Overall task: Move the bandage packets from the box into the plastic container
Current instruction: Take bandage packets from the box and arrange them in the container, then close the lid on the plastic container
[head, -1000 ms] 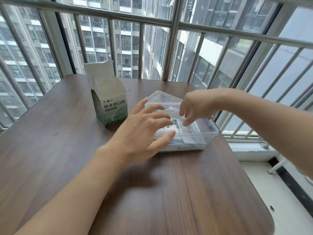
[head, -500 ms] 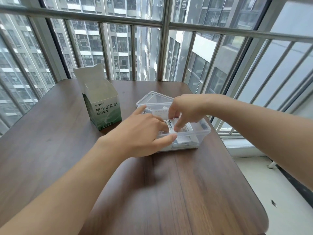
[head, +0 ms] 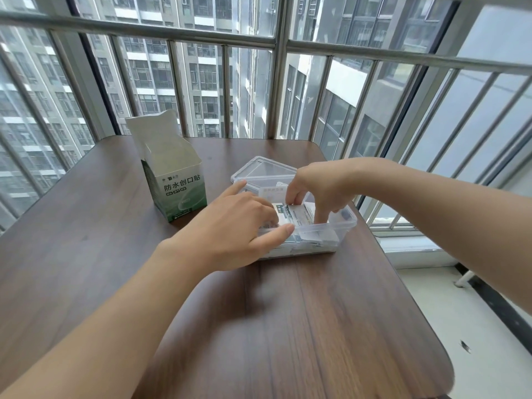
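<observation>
Both hands work inside the plastic container [head: 331, 231], which stands on the wooden table [head: 288, 326]. The bandage packets [head: 296, 216] lie stacked in it, the top one directly under the fingertips of both hands.

Left hand [head: 230, 226]: fingers extended and slightly spread, lying flat over the near-left part of the stack. The thumb rests along the container's near wall. It appears to press, not to grip.

Right hand [head: 319, 185]: fingers point downward into the container. The forefinger reaches down just beyond the top packet's far-right edge. The thumb and another finger meet at its far edge; whether they pinch the packet or only touch it cannot be told.

Handling, as judged:
- Packets are thin, flat paper or film sachets. Expect very low weight and easy bending.
- Smooth faces probably slide over one another, so a loose stack may fan out.
- Take hold at an edge or corner with a fingertip pinch, or clamp several flat between thumb and fingers.
- The container wall is thin clear plastic and likely shifts if pushed sideways.

Hard to make out:
- The open box [head: 175, 182], well to the left of the left fingers, hides its interior. Remaining contents are unknown.
- The left palm covers part of the stack, so no packet count is possible.
- The lid [head: 259, 169] lies beyond the fingers, partly behind the right hand.
</observation>
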`<state>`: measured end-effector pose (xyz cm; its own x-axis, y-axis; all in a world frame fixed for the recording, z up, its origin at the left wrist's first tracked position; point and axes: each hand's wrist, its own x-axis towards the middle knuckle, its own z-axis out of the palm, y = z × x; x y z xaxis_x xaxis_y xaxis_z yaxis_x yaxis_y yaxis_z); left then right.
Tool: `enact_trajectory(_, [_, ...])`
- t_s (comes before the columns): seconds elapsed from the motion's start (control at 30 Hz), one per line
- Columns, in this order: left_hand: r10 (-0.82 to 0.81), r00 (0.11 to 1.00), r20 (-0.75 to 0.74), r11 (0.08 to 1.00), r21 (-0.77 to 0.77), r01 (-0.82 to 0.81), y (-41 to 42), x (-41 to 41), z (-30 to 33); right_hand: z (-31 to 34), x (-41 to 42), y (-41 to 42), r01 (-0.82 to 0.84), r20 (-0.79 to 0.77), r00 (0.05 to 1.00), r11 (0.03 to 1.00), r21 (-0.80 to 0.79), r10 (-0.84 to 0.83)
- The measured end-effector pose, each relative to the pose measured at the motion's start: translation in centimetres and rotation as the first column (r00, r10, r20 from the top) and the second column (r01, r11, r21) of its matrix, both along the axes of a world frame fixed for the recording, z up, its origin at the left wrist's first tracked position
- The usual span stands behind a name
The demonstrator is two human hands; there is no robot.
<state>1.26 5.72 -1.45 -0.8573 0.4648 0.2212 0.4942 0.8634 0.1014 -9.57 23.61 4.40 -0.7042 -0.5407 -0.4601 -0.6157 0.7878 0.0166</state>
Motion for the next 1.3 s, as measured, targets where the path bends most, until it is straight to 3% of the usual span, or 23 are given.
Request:
enact_trajectory(0.33, [-0.046,0.999,0.006,0.996,0.073,0.046,1.0,-0.1,0.3,-0.1,0.1,-0.5,-0.011,-0.039,0.999,0.998,-0.059,0.008])
enact_trajectory(0.43, [-0.072,0.995,0.072,0.997,0.015,0.071,2.1,-0.2,0.4,0.2,0.1,-0.5,0.007,-0.026,1.000,0.998,-0.065,-0.009])
enact_trajectory(0.6, [-0.064,0.996,0.063,0.998,-0.023,0.066,2.2,-0.6,0.1,0.7,0.2,-0.1,0.016,-0.031,0.999,0.998,-0.058,-0.018])
enact_trajectory(0.7, [-0.061,0.997,0.046,0.998,-0.032,0.063,2.1,-0.5,0.0,1.6,-0.3,0.5,0.028,-0.036,0.999,0.983,-0.180,-0.035])
enact_trajectory(0.77, [-0.056,0.997,0.046,0.998,-0.024,0.057,2.1,-0.4,0.2,2.5,-1.1,1.4,0.088,-0.046,0.992,0.921,-0.380,-0.114])
enact_trajectory(0.83, [-0.050,0.998,0.034,0.998,0.036,0.049,1.7,-0.2,0.5,2.5,-2.5,2.5,0.164,-0.057,0.968,0.786,-0.597,-0.245])
enact_trajectory(0.93, [0.026,0.996,-0.081,0.968,0.249,-0.006,0.5,-0.5,0.8,0.5,-5.3,4.0,0.313,0.035,0.894,0.565,-0.763,-0.448])
enact_trajectory(1.0, [0.216,0.971,-0.098,0.853,0.504,-0.139,-0.5,-1.0,0.7,-2.0,-7.2,4.6,0.420,0.118,0.839,0.494,-0.761,-0.532])
enact_trajectory(1.1, [0.418,0.902,0.103,0.564,0.750,-0.347,-1.2,-1.5,0.3,-5.3,-8.8,4.7,0.537,0.215,0.757,0.401,-0.742,-0.617])
enact_trajectory(1.2, [0.392,0.861,0.323,0.382,0.794,-0.472,-1.3,-1.6,-0.6,-7.8,-9.6,4.4,0.590,0.220,0.694,0.367,-0.719,-0.685])
enact_trajectory(1.3, [0.328,0.852,0.409,0.220,0.844,-0.490,-1.3,-1.8,-1.6,-9.5,-10.1,4.9,0.581,0.240,0.639,0.253,-0.774,-0.731])
